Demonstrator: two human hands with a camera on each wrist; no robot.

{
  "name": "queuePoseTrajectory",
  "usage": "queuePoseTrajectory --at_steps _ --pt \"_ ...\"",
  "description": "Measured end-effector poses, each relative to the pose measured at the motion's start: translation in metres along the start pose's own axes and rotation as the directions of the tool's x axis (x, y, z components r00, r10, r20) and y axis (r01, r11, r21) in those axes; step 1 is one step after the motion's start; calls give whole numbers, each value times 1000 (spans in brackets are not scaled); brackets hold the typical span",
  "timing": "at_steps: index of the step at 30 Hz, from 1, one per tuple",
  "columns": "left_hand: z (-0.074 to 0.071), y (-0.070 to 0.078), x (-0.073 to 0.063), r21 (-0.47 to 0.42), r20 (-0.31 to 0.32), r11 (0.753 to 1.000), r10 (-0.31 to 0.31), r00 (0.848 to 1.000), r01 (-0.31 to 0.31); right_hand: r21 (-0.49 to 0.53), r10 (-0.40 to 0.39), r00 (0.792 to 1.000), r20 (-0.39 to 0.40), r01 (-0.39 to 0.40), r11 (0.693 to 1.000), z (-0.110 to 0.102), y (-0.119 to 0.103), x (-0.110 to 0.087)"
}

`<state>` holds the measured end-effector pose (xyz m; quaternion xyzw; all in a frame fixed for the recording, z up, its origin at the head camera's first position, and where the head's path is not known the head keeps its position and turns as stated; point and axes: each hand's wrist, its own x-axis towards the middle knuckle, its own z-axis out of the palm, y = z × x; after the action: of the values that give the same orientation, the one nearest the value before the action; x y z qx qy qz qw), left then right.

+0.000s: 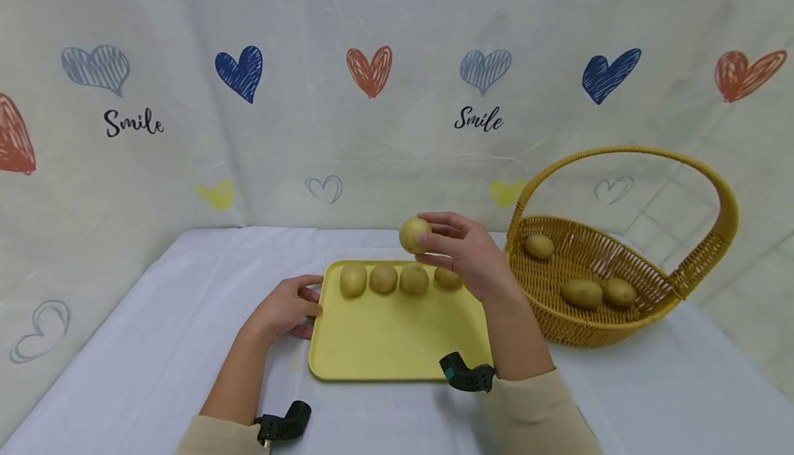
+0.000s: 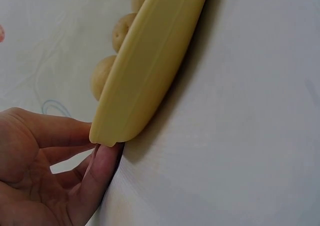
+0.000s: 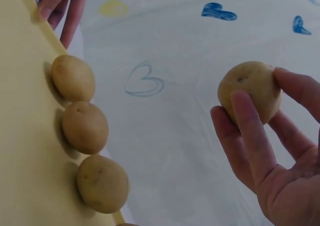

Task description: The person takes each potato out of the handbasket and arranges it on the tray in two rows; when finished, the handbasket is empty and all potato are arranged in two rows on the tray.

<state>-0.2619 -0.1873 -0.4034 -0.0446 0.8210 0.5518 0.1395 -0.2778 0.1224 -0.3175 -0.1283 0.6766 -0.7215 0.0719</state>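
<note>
My right hand holds a round potato by its fingertips, raised above the far edge of a yellow tray. In the right wrist view, the thumb and fingers pinch that potato from its sides. My left hand holds the tray's left edge, close to the far corner; the left wrist view shows its thumb against the tray's end. Along the tray's far side sits a row of several potatoes. The rightmost one is partly hidden behind my right hand.
To the right of the tray stands a wicker basket with a tall arched handle. Three potatoes lie in it, one apart from the others. A white cloth covers the table, and a heart-printed sheet hangs behind.
</note>
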Motion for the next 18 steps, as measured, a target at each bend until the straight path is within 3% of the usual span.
queuePoseTrajectory --at_steps 5,10,18 --pt "0 -2 2 3 1 1000 -2 1000 2 -114 9 999 46 -4 993 13 4 1" --pt "-1 0 2 1 -1 1000 1 1000 -1 -249 5 995 95 19 968 31 7 1" --pt "-2 2 -1 -19 18 1000 9 1000 -9 -315 82 983 165 -26 949 51 19 4"
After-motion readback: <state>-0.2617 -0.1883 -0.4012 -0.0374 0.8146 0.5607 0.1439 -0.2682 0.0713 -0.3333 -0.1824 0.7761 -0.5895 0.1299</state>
